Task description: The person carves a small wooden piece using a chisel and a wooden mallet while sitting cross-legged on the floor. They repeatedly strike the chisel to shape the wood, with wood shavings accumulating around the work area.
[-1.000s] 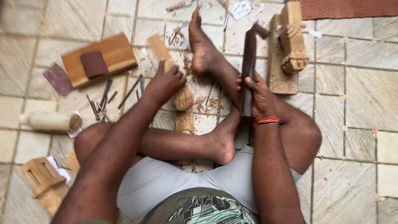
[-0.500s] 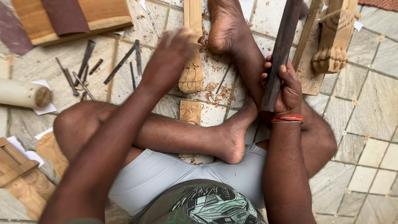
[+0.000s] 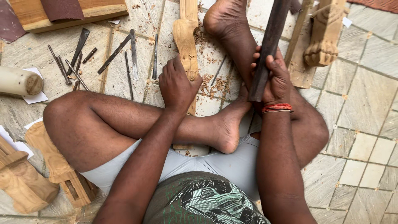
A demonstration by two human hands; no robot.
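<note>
I sit cross-legged on a tiled floor. My left hand (image 3: 177, 85) rests on a long carved pale wooden piece (image 3: 185, 35) that lies on the floor between my legs, fingers curled over its lower part. My right hand (image 3: 274, 81), with a red band at the wrist, grips a dark wooden mallet-like bar (image 3: 269, 45) that points up and away. My right foot (image 3: 222, 16) presses next to the carved piece. Wood shavings (image 3: 213, 83) lie beside it.
Several metal chisels (image 3: 112, 54) lie spread on the tiles at the left. A wooden block with sandpaper (image 3: 66, 10) sits top left, a pale cylinder (image 3: 18, 82) at the left edge. Carved wooden legs lie bottom left (image 3: 54, 159) and top right (image 3: 325, 35).
The view has dropped closer to the floor. My left hand slid down the carved piece toward me. The right hand has kept hold of the dark bar.
</note>
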